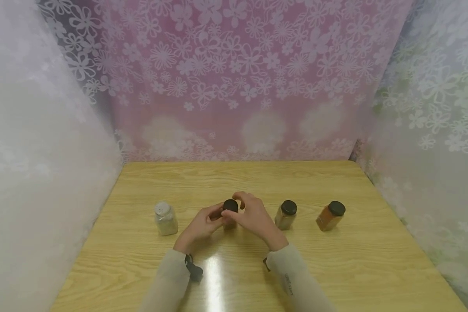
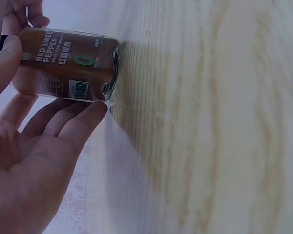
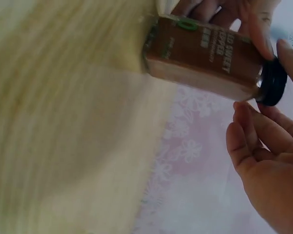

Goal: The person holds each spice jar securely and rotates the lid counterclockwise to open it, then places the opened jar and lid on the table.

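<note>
We see both hands gathered round a red sweet pepper jar (image 1: 230,213) standing upright on the wooden table (image 1: 335,268). The left hand (image 1: 201,226) curls its fingers (image 2: 63,124) and thumb against the jar's glass body, grasping it from its left side. The right hand (image 1: 254,216) comes in from the jar's right, its fingers (image 3: 256,129) bent around the black cap (image 1: 230,205), touching the rim. Taking that jar as our landmark: a pale jar with a white shaker top (image 1: 165,218) stands well to its left, a grey-brown jar with a black lid (image 1: 286,214) just right of the right hand, and an orange-powder jar (image 1: 330,215) farther right, all in one row
</note>
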Demonstrator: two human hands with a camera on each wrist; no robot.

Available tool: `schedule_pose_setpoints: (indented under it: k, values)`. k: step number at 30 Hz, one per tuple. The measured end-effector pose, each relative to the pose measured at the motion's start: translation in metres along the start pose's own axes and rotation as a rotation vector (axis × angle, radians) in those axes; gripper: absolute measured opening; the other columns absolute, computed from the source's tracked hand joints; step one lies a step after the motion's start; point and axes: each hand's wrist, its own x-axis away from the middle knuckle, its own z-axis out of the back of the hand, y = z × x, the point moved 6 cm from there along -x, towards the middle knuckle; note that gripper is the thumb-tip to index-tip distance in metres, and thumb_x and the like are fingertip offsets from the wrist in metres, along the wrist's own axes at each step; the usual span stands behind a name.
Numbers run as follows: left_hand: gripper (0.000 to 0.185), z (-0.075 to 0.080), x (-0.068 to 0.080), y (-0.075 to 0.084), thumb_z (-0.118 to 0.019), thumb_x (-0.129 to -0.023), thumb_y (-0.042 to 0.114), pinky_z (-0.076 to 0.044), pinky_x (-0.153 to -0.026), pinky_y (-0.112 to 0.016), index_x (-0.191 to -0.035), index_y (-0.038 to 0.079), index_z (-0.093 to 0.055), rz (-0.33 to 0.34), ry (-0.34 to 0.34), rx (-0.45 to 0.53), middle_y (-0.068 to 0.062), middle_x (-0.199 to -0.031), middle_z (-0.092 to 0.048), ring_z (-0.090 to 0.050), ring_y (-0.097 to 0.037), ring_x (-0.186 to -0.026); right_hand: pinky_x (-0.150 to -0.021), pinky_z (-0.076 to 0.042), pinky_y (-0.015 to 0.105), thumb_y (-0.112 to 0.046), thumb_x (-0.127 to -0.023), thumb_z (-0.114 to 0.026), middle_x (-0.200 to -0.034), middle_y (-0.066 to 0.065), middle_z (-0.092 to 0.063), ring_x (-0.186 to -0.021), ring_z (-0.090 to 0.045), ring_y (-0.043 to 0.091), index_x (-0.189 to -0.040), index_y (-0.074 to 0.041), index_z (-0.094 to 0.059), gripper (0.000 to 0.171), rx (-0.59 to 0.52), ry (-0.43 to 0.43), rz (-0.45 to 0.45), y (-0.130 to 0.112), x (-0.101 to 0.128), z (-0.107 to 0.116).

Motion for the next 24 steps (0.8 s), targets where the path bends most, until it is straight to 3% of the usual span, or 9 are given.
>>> schedule_pose_setpoints:
  k: [4, 7, 10, 13, 17, 19, 24]
  values:
    - [0.061, -0.001, -0.001, 0.0022, -0.063, -0.108, 0.018, -0.05, -0.114, -0.048, -0.16, -0.002, -0.039, -0.009, 0.013, 0.009, -0.027, -0.155, -0.053, -0.053, -0.044, -0.143, -0.063, -0.046, 0.027, -0.044, -0.094, -0.08, -0.102, 0.001, -0.07, -0.082, -0.057, 0.017, -0.131, -0.014, -0.069, 0.048, -0.039, 0.013, -0.005, 0.0048, -0.0001, 0.0]
    - [0.061, -0.0013, -0.0001, 0.0016, -0.063, -0.108, 0.022, -0.05, -0.115, -0.05, -0.16, 0.001, -0.041, 0.002, 0.022, 0.003, -0.026, -0.152, -0.056, -0.055, -0.042, -0.142, -0.063, -0.047, 0.027, -0.038, -0.098, -0.077, -0.105, -0.001, -0.072, -0.087, -0.058, 0.017, -0.137, -0.018, -0.069, 0.045, -0.071, -0.02, -0.001, 0.0073, 0.0011, -0.0012]
    - [0.061, -0.0025, 0.0013, 0.0, -0.064, -0.108, 0.024, -0.05, -0.114, -0.051, -0.16, 0.002, -0.042, 0.012, 0.02, 0.001, -0.026, -0.151, -0.057, -0.056, -0.042, -0.141, -0.061, -0.044, 0.027, -0.034, -0.1, -0.073, -0.107, 0.002, -0.072, -0.087, -0.057, 0.018, -0.146, -0.018, -0.063, 0.05, -0.088, -0.069, -0.008, 0.0084, 0.0029, -0.0029]
    - [0.059, -0.0036, 0.0023, -0.0013, -0.063, -0.108, 0.02, -0.049, -0.115, -0.051, -0.16, 0.001, -0.042, 0.01, 0.021, 0.018, -0.027, -0.152, -0.056, -0.054, -0.043, -0.142, -0.062, -0.046, 0.027, -0.04, -0.099, -0.074, -0.104, 0.005, -0.073, -0.082, -0.06, 0.015, -0.151, -0.014, -0.055, 0.06, -0.107, -0.099, -0.039, 0.0088, 0.0038, -0.005]
    - [0.056, -0.0042, 0.003, -0.0018, -0.062, -0.108, 0.016, -0.049, -0.116, -0.051, -0.159, 0.002, -0.044, 0.006, 0.027, 0.022, -0.027, -0.153, -0.055, -0.053, -0.044, -0.143, -0.061, -0.047, 0.026, -0.047, -0.096, -0.077, -0.089, 0.007, -0.071, -0.069, -0.058, 0.012, -0.137, -0.013, -0.053, 0.059, -0.112, -0.086, -0.053, 0.0077, 0.0042, -0.005]
    - [0.057, -0.0044, 0.0032, -0.0017, -0.063, -0.108, 0.019, -0.049, -0.115, -0.051, -0.16, 0.003, -0.044, 0.009, 0.024, 0.015, -0.026, -0.153, -0.056, -0.054, -0.044, -0.143, -0.059, -0.047, 0.026, -0.042, -0.096, -0.079, -0.092, 0.008, -0.071, -0.067, -0.057, 0.013, -0.131, -0.012, -0.054, 0.053, -0.11, -0.072, -0.032, 0.0064, 0.0046, -0.0031]
    - [0.059, -0.0035, 0.0018, 0.0, -0.064, -0.107, 0.028, -0.05, -0.114, -0.05, -0.16, 0.011, -0.046, 0.025, 0.017, 0.026, -0.02, -0.153, -0.058, -0.056, -0.039, -0.142, -0.057, -0.046, 0.024, -0.026, -0.099, -0.074, -0.115, 0.005, -0.072, -0.077, -0.061, 0.017, -0.139, -0.016, -0.061, 0.043, -0.102, -0.076, 0.034, 0.0034, 0.0047, 0.0023]
